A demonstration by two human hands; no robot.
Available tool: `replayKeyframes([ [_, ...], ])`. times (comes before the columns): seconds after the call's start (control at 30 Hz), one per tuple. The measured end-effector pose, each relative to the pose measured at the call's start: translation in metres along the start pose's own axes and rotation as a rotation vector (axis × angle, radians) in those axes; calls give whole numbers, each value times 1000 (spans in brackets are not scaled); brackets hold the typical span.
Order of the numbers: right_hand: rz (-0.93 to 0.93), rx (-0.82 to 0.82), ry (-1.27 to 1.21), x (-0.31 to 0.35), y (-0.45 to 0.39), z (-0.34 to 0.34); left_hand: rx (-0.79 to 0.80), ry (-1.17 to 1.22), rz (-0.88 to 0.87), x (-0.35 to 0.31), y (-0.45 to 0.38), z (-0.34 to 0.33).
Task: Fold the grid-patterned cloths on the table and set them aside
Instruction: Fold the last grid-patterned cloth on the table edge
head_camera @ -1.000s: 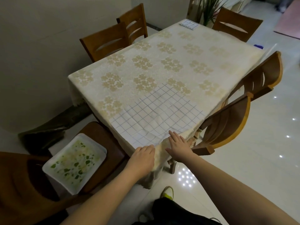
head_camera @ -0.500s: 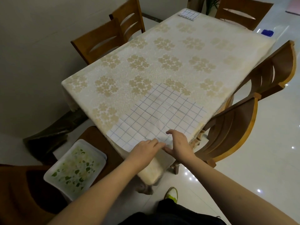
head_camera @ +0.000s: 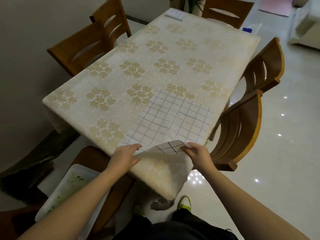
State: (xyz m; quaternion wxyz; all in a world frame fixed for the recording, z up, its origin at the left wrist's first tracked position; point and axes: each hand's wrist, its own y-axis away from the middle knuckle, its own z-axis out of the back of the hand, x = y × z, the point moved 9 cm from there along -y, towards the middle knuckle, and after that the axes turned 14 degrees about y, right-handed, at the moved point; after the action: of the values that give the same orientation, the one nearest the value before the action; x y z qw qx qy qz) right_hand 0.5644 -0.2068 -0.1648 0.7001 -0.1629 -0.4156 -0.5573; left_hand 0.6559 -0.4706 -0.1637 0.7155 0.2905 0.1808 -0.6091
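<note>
The cloth point(head_camera: 173, 118) lies at the table's point(head_camera: 155, 54) near right corner. The right hand point(head_camera: 199, 153) pinches its near edge, lifted up. The left hand point(head_camera: 124, 155) grips the same edge. Lift both corners evenly and lay them on the far edge.

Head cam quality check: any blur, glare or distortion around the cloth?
Head view: wide-angle bowing bends the table edges; dim, soft light; motion blur at frame edges; spot glare on the floor; grid cloth lines stay legible, hands slightly soft.
</note>
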Motion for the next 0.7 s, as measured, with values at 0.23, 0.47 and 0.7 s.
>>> replayKeyframes([
  [0.23, -244, -182, -214, -12, 31, -2, -15, -140, -66, 45, -19, 29],
  [0.47, -223, -242, -139, 8, 53, -4, -71, -7, -149, 30, -17, 73],
  [0.7, -258, -281, -121, 10, 66, 11, 310, -1, -125, 15, -14, 106],
])
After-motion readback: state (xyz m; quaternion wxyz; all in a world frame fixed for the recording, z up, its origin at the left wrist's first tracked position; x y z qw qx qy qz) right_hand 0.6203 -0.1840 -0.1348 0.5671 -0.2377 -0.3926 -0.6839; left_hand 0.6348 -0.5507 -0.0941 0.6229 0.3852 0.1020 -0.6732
